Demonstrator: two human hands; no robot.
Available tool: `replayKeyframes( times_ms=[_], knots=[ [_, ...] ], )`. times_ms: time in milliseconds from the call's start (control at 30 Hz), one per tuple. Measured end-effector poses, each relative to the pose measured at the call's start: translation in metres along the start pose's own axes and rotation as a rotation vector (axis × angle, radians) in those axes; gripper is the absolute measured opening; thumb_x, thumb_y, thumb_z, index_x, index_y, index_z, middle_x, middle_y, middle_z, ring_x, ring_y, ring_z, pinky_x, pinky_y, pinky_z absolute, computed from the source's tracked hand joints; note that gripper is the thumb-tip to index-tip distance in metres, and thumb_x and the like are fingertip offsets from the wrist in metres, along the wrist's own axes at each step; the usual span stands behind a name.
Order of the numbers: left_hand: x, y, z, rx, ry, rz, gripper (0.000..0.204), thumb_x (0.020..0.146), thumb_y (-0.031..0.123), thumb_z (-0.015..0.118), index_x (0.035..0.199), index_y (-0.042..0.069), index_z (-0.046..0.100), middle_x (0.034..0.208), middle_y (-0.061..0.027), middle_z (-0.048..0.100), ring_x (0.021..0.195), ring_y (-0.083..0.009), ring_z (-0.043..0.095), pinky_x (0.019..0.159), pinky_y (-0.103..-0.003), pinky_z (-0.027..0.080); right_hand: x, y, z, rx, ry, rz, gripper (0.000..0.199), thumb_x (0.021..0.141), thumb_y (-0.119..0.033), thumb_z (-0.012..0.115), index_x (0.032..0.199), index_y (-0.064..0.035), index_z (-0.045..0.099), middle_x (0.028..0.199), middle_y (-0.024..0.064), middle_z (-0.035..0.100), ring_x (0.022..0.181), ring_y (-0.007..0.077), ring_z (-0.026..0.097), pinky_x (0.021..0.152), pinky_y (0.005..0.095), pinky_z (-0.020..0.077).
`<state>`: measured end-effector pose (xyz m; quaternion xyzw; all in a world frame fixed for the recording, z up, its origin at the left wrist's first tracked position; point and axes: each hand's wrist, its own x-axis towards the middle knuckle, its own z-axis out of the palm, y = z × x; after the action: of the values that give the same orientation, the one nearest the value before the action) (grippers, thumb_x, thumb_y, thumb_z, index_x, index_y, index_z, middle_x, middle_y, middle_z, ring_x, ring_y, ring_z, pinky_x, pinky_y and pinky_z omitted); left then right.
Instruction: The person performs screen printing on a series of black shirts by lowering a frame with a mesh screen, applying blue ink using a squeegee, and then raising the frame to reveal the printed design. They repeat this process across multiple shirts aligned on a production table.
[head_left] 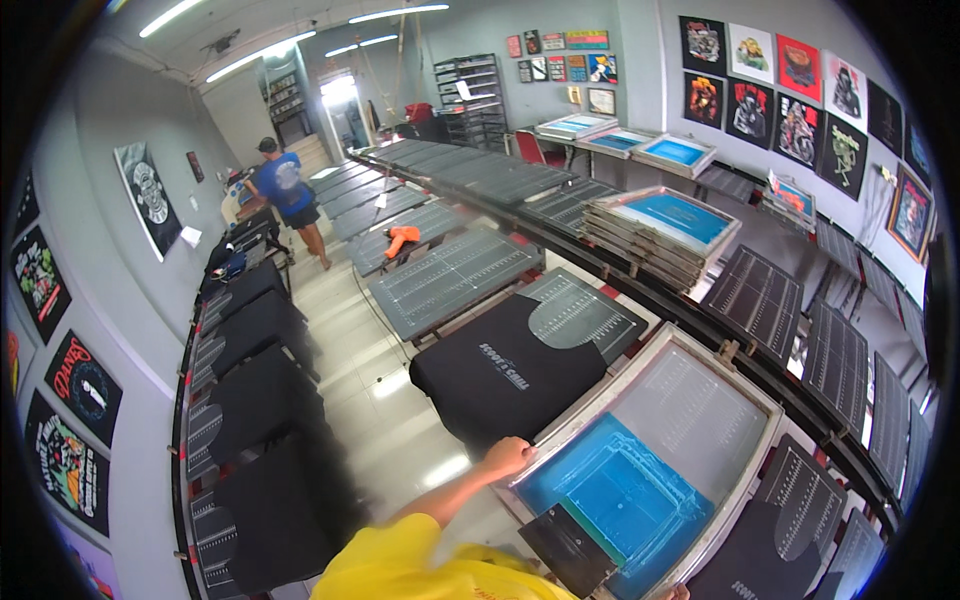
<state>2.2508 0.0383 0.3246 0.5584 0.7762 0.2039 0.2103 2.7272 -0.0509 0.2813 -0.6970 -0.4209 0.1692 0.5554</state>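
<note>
My left hand (512, 456) is closed on the left edge of a wooden-framed printing screen (655, 335). At the bottom edge a small part of my right hand (679, 592) shows, fingers curled at the frame's near corner; the rest is cut off. Blue stencil (600, 480) covers the near half of the mesh, and the far half is pale and see-through. A dark squeegee (568, 545) lies across the near end of the screen. Just beyond it, a printed black T-shirt (510, 370) is stretched over a platen (585, 315). Another black T-shirt (750, 555) lies on a platen at the near right.
Grey platens (455, 275) run in a long row into the distance, one carrying an orange tool (402, 240). Stacked screens (660, 230) stand beyond the rail. More black shirts (265, 375) lie along the left aisle. A person in blue (287, 187) stands farther back.
</note>
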Motion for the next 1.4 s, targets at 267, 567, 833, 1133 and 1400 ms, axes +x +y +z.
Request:
replayKeyframes(
  times_ms=[267,567,833,1133,1400],
  knots=[
    [0.002,-0.008,-0.006,-0.143,-0.070,-0.004,0.046,0.094,0.044,0.059,0.090,0.000,0.073,0.083,-0.0246,0.070,0.080,-0.0406,0.069,0.073,-0.049,0.052,-0.001,0.029,-0.002,-0.099,-0.024,-0.052,0.015,0.090,-0.011,0.061,0.093,0.0029,0.065,0.087,0.0151,0.065,0.081,0.0292,0.062,0.077,0.0425,0.0507],
    [0.017,0.006,-0.008,-0.365,-0.137,-0.111,0.045,0.090,0.043,0.063,0.092,-0.001,0.074,0.080,-0.0191,0.072,0.076,-0.0284,0.070,0.072,-0.041,0.052,0.002,0.073,-0.004,0.271,-0.013,0.238,0.029,0.095,-0.004,0.049,0.122,0.0046,0.056,0.103,0.0102,0.063,0.095,0.0192,0.059,0.085,0.0328,0.0470],
    [-0.027,0.042,-0.029,-0.622,0.046,-0.198,0.029,0.094,0.022,0.064,0.083,-0.005,0.067,0.071,0.0009,0.057,0.067,-0.0092,0.049,0.060,-0.031,0.040,-0.003,0.021,0.008,0.014,-0.008,0.297,0.026,0.092,-0.004,0.055,0.112,0.0041,0.069,0.100,0.0112,0.073,0.091,0.0165,0.065,0.082,0.0295,0.0511],
    [-0.084,0.108,-0.007,-0.653,0.112,-0.059,0.034,0.098,0.023,0.060,0.075,-0.002,0.059,0.067,0.0062,0.042,0.066,-0.0076,0.035,0.058,-0.030,0.028,0.022,0.021,-0.076,0.152,0.033,0.278,0.026,0.091,-0.003,0.059,0.115,0.0007,0.068,0.096,0.0111,0.073,0.084,0.0144,0.065,0.078,0.0291,0.0522],
    [-0.182,0.226,0.104,-0.703,-0.017,-0.103,0.027,0.096,0.021,0.063,0.095,-0.005,0.069,0.082,-0.0013,0.064,0.077,-0.0094,0.053,0.071,-0.027,0.042,0.096,0.108,-0.245,0.161,0.083,0.257,0.028,0.090,0.002,0.056,0.116,0.0029,0.068,0.102,0.0128,0.073,0.090,0.0161,0.067,0.082,0.0285,0.0522]
  ],
)
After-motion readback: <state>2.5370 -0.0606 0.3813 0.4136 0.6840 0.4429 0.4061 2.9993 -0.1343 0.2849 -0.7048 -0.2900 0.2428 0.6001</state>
